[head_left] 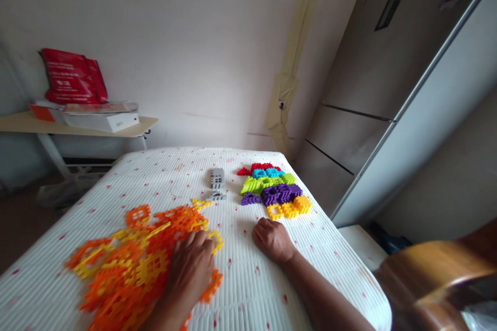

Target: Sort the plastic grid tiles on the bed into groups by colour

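A loose heap of orange interlocking plastic pieces (159, 240), mixed with yellow interlocking pieces (151, 265), lies on the left of the covered table. My left hand (190, 264) rests at the heap's right side, its fingers curled down. Against those fingers is a toothed yellow piece (217, 242); whether they grip it or anything else is hidden. My right hand (274, 240) is closed in a loose fist on the bare cloth, just in front of the square yellow-orange pieces (275, 212). Its fingertips are tucked under, so any small thing inside cannot be seen.
Stacked pieces in purple (281, 194), lime green (266, 184), blue (267, 172) and red (262, 166) form rows at back right. Left of them stand grey pieces (218, 180). A fridge (361, 77) rises at right; a side table (143, 126) stands at left.
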The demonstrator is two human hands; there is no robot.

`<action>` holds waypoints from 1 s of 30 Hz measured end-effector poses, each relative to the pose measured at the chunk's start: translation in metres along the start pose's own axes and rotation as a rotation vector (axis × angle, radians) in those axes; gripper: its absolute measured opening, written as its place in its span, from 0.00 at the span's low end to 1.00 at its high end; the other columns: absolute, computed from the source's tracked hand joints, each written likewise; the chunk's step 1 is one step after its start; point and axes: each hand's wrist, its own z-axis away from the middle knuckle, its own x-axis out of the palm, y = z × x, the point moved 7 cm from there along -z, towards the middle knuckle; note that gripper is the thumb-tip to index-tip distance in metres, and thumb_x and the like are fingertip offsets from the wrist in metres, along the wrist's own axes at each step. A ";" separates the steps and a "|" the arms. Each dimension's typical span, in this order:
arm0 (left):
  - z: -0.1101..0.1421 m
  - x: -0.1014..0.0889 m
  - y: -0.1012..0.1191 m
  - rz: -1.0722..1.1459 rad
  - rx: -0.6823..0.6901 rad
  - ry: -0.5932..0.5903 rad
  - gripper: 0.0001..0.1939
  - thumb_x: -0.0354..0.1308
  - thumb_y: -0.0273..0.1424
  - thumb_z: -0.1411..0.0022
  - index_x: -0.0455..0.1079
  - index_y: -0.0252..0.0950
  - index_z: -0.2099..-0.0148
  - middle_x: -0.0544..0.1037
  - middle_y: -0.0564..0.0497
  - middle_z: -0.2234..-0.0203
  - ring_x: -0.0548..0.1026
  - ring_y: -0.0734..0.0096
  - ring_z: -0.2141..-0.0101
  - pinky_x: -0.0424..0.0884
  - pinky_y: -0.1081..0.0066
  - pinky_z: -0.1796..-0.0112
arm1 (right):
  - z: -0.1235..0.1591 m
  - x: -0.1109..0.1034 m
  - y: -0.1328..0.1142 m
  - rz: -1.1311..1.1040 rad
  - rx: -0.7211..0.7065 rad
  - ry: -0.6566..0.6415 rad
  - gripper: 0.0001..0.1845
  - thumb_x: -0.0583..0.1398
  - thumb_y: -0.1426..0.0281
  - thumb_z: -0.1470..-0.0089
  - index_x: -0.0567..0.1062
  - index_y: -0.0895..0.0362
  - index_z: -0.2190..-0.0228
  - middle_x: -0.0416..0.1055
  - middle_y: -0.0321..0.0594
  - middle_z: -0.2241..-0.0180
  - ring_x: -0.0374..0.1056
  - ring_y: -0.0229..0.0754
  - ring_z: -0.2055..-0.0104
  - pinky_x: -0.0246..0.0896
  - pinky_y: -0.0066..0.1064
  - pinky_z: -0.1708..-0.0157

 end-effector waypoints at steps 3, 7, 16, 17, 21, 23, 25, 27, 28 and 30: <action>0.002 0.003 0.001 0.044 0.072 0.134 0.12 0.48 0.20 0.46 0.71 0.37 0.68 0.73 0.44 0.56 0.71 0.57 0.57 0.66 0.58 0.58 | 0.000 0.000 0.000 0.000 0.009 -0.004 0.15 0.50 0.73 0.41 0.68 0.57 0.78 0.65 0.37 0.76 0.60 0.34 0.74 0.49 0.26 0.74; 0.004 0.000 0.001 0.162 0.144 0.336 0.11 0.47 0.21 0.44 0.69 0.37 0.68 0.68 0.42 0.49 0.70 0.62 0.51 0.68 0.66 0.54 | 0.000 0.000 0.003 -0.058 0.043 -0.024 0.15 0.50 0.73 0.42 0.68 0.58 0.78 0.66 0.38 0.75 0.61 0.34 0.74 0.51 0.25 0.73; 0.001 0.007 -0.007 0.517 0.043 0.250 0.09 0.49 0.24 0.46 0.69 0.39 0.73 0.76 0.49 0.67 0.76 0.69 0.64 0.73 0.71 0.63 | -0.004 -0.006 -0.008 -0.816 0.372 -0.043 0.10 0.54 0.68 0.44 0.73 0.57 0.66 0.71 0.36 0.72 0.65 0.34 0.74 0.57 0.23 0.75; 0.001 0.007 -0.009 0.554 0.023 0.239 0.10 0.48 0.24 0.46 0.70 0.39 0.72 0.76 0.49 0.68 0.77 0.69 0.65 0.73 0.71 0.64 | -0.006 -0.007 -0.014 -0.833 0.356 -0.052 0.09 0.54 0.68 0.45 0.74 0.57 0.67 0.71 0.36 0.72 0.65 0.34 0.74 0.58 0.23 0.74; -0.001 0.010 -0.015 0.704 -0.047 0.218 0.12 0.47 0.26 0.45 0.73 0.38 0.67 0.79 0.49 0.69 0.77 0.68 0.65 0.73 0.70 0.62 | -0.009 -0.012 -0.034 -0.784 0.317 -0.059 0.10 0.56 0.70 0.48 0.74 0.57 0.64 0.72 0.38 0.67 0.66 0.35 0.71 0.60 0.25 0.70; -0.002 0.012 -0.020 0.774 -0.106 0.212 0.12 0.48 0.28 0.45 0.73 0.38 0.65 0.79 0.49 0.68 0.77 0.68 0.65 0.74 0.70 0.62 | -0.008 -0.012 -0.038 -0.784 0.352 -0.055 0.11 0.58 0.69 0.50 0.74 0.57 0.63 0.71 0.39 0.66 0.66 0.35 0.71 0.60 0.25 0.71; -0.001 0.014 -0.025 0.831 -0.167 0.206 0.12 0.48 0.30 0.44 0.73 0.38 0.64 0.79 0.49 0.68 0.77 0.67 0.66 0.74 0.70 0.64 | -0.009 -0.014 -0.041 -0.793 0.383 -0.038 0.15 0.61 0.65 0.53 0.73 0.58 0.62 0.70 0.40 0.66 0.66 0.36 0.71 0.61 0.26 0.72; -0.001 0.014 -0.028 0.870 -0.199 0.205 0.12 0.50 0.33 0.44 0.73 0.38 0.63 0.79 0.49 0.69 0.77 0.67 0.67 0.74 0.69 0.65 | -0.011 -0.018 -0.046 -0.787 0.376 -0.025 0.21 0.64 0.62 0.56 0.72 0.58 0.60 0.69 0.40 0.66 0.66 0.37 0.70 0.61 0.27 0.72; 0.000 0.014 -0.028 0.883 -0.206 0.207 0.12 0.50 0.34 0.44 0.73 0.38 0.63 0.79 0.49 0.69 0.77 0.66 0.67 0.74 0.69 0.64 | -0.012 -0.021 -0.050 -0.774 0.363 -0.022 0.21 0.64 0.63 0.56 0.72 0.58 0.59 0.69 0.40 0.65 0.66 0.38 0.69 0.61 0.27 0.71; 0.001 0.013 -0.029 0.908 -0.219 0.210 0.11 0.52 0.35 0.45 0.73 0.38 0.64 0.79 0.49 0.69 0.77 0.66 0.66 0.74 0.69 0.64 | -0.016 -0.024 -0.056 -0.740 0.344 -0.026 0.20 0.64 0.65 0.56 0.71 0.57 0.59 0.69 0.40 0.65 0.66 0.39 0.68 0.62 0.28 0.69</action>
